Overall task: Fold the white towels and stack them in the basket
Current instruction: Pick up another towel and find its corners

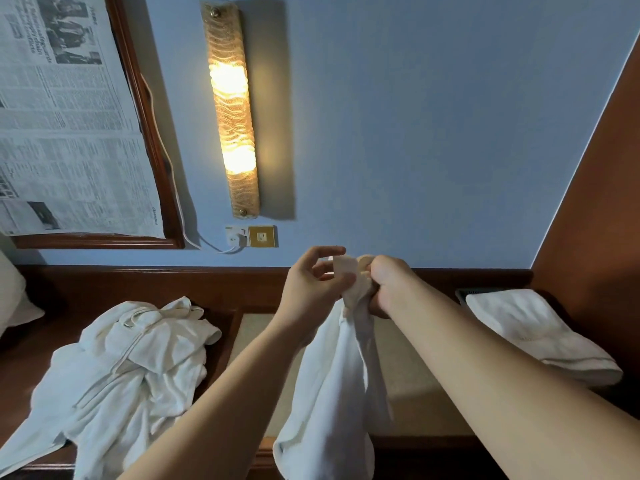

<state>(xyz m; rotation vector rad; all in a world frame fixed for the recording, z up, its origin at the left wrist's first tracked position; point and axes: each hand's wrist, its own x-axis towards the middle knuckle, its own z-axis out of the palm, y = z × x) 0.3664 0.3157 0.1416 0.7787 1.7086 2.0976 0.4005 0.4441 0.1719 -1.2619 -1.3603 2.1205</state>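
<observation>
A white towel [337, 382] hangs bunched in the air at the centre, held up by both hands at its top edge. My right hand [388, 282] grips the gathered top in a fist. My left hand [317, 284] pinches a corner of the same towel just beside it, thumb and fingers partly spread. A crumpled heap of white towels [128, 372] lies on the dark wooden surface at the left. A folded white towel [533, 330] rests on top of the basket [465, 293] at the right; only a dark rim corner of the basket shows.
A beige padded surface [408, 386] lies under the hanging towel, framed in dark wood [221, 285]. On the blue wall are a lit lamp [231, 109], a socket with a plugged cable [251, 236] and a framed mirror covered with newspaper [69, 116]. A brown panel [602, 188] stands at the right.
</observation>
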